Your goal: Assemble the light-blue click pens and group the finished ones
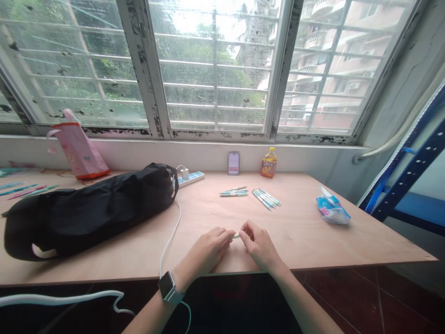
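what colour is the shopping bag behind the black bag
The shopping bag is pink with an orange base, as the head view shows.

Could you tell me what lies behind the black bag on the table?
Behind the black bag stand a pink gift bag and a power strip with a white plug; anything beneath it is hidden.

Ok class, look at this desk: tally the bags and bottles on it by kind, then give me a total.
Black fabric bag: 1
Pink paper carrier bag: 1
Blue and pink plastic bag: 1
Plastic bottle of orange drink: 1
Total: 4
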`<state>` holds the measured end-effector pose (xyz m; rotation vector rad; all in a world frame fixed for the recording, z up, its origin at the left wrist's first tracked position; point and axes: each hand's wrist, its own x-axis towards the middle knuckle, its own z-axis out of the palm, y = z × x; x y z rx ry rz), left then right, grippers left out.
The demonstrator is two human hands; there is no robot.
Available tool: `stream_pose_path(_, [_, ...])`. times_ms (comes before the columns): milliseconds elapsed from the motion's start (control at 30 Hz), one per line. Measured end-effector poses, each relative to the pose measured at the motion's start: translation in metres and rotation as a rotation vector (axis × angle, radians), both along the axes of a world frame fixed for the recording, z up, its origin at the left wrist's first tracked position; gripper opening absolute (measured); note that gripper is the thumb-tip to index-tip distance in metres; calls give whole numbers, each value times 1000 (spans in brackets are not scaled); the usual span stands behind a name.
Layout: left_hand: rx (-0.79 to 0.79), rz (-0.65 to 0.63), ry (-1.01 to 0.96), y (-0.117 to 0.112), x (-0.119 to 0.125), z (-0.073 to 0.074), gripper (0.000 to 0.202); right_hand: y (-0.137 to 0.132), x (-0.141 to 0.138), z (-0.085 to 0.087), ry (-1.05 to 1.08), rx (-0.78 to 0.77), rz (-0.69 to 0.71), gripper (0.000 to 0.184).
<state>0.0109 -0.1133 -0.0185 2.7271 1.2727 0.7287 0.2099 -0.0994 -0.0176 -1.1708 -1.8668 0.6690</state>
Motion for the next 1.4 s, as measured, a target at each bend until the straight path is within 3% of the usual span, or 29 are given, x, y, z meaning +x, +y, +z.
stream_pose_path(133, [-13, -15, 7, -1, 0, 1, 22, 0, 0, 0, -6, 1, 4, 48])
stream_pose_path(300, [-14, 1, -5, -1, 0, 2, 24, -2, -1, 2, -14, 11, 19, 31])
stream_pose_path(433, [-7, -13, -2, -1, 1, 2, 24, -2, -1, 2, -33, -8, 30, 45])
stream_pose_path(567, [12, 7, 25, -1, 0, 2, 26, -2, 0, 1, -44, 6, 36, 35])
stream_pose_path(800, [148, -53, 22, 3, -1, -3, 31, 1, 0, -3, -38, 16, 34, 49])
stream_pose_path(900, [142, -43, -150, 1, 2, -1, 26, -1, 2, -1, 26, 33, 83, 43])
stream_pose_path(1000, [92, 1, -482, -7, 9, 6, 21, -7, 2, 0, 112, 124, 207, 27])
stream_pose_path(1167, [-184, -9, -1049, -19, 22, 21, 19, -19, -5, 1, 135, 326, 221, 18])
stream_pose_path(1300, [-367, -62, -1207, -16, 24, 22, 27, -17, -9, -2, 55, 414, 101, 6])
stream_pose_path(1400, [-436, -62, -1251, -9, 23, 16, 30, -11, -4, -5, -48, 432, 71, 9])
